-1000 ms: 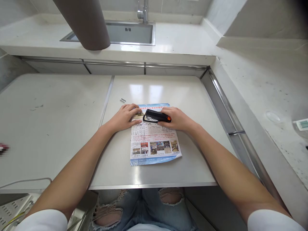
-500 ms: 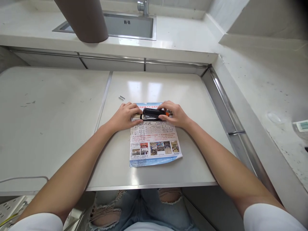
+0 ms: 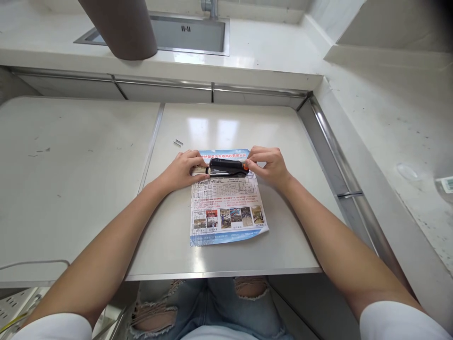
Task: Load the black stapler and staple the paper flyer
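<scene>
A printed leaflet (image 3: 226, 208) with red text and small photos lies flat on the steel table (image 3: 226, 123). Across its top part lies a black stapler (image 3: 226, 167) with an orange end pointing right. My left hand (image 3: 184, 170) rests on the leaflet's upper left corner, its fingers curled against the stapler's left end. At the orange end, my right hand (image 3: 269, 165) has its fingertips pinched on the stapler.
Loose staples (image 3: 178, 142) lie on the table just left of the leaflet's top. A second table (image 3: 71, 156) adjoins on the left. Beyond, a white counter holds a sink (image 3: 191, 33) and a brown column (image 3: 120, 28). A stone counter (image 3: 389, 127) runs along the right.
My right hand has slid from on top of the stapler to its orange end, now pinching it. The stapler has turned level across the leaflet. My left hand stays put.
</scene>
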Tool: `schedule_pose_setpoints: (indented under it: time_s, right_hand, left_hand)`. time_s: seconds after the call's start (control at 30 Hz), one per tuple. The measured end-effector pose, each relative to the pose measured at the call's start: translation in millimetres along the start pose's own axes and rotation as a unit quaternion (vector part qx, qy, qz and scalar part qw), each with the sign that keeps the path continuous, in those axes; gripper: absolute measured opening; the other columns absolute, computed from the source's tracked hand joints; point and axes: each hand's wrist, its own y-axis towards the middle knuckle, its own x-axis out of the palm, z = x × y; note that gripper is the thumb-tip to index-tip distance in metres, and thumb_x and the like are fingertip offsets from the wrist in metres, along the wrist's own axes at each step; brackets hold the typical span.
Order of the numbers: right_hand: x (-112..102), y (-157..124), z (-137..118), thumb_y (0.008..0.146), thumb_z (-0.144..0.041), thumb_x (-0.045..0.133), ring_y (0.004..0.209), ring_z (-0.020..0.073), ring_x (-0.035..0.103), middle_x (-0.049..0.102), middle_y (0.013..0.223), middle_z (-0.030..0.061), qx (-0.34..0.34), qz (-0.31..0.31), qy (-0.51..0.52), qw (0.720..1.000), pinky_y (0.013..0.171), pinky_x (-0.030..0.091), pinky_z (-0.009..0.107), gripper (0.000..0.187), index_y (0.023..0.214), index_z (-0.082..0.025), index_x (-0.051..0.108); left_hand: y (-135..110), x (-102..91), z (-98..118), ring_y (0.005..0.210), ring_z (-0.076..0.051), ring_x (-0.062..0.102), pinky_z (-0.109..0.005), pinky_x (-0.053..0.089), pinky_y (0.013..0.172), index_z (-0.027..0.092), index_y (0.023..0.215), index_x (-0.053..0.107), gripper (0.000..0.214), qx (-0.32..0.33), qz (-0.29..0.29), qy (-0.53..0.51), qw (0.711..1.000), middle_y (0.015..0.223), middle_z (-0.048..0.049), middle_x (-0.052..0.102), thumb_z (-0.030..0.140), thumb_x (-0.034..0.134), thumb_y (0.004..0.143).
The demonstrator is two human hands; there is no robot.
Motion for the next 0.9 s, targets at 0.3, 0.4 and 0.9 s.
schedule_pose_setpoints:
  time_s: [0.3,0.4,0.9]
  right_hand:
    - [-19,7,2,0.101,-0.043,0.062,0.070,0.0208,0.062,0.077,0.074,0.0040,-0.016,-0.085,0.020,0.996,0.069,0.052,0.040,0.039,0.069,-0.027,0.079]
    - [-22,7,4,0.102,-0.043,0.062,0.072,0.0213,0.063,0.078,0.076,0.0042,-0.017,-0.100,0.020,0.995,0.070,0.053,0.040,0.039,0.071,-0.027,0.080]
    - [25,1,8,0.087,-0.050,0.084,0.108,0.0327,0.057,0.071,0.121,0.0109,-0.028,-0.090,-0.071,0.993,0.096,0.053,0.052,0.042,0.120,-0.026,0.073]
  left_hand:
    - [2,1.1,-2,0.101,-0.028,0.064,-0.045,0.046,0.098,0.023,0.100,0.081,0.031,0.004,0.009,-0.024,1.000,0.106,-0.0085,0.071,0.052,0.077,0.091]
    - [3,0.8,-2,0.102,-0.029,0.064,-0.045,0.047,0.097,0.022,0.098,0.080,0.031,0.004,0.011,-0.023,1.000,0.107,-0.0092,0.073,0.052,0.079,0.089]
    - [2,0.7,-2,0.098,-0.028,0.065,-0.044,0.050,0.095,0.022,0.096,0.081,0.030,0.013,0.033,-0.021,0.999,0.106,-0.0099,0.072,0.051,0.080,0.089]
